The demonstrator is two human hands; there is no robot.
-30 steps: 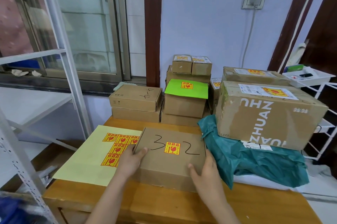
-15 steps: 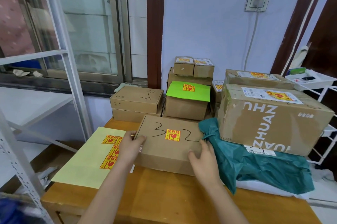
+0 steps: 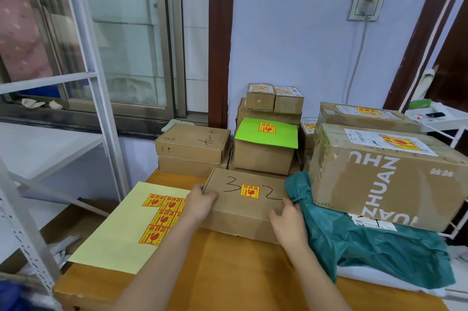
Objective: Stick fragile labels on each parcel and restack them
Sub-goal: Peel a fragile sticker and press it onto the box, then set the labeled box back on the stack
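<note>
We grip the "32" box [image 3: 244, 199], fragile label [image 3: 250, 191] centred: left hand [image 3: 200, 203] at its left edge, right hand [image 3: 287, 219] at its right, touching the teal bag [image 3: 367, 242].

a small parcel-packing corner in a plain room, more back room or home shipping spot than shop floor. taped cardboard boxes [image 3: 385, 174] with shipping slips stand stacked against the wall [image 3: 291, 32] on a wooden table [image 3: 240, 272], next to a teal mailer bag [image 3: 367, 242] and a sheet of fragile stickers [image 3: 131, 224]. bare metal shelving [image 3: 83, 77] stands on the left before a sliding window [image 3: 126, 32], and a wall socket [image 3: 366, 4] with a cable hangs above the boxes.
</note>
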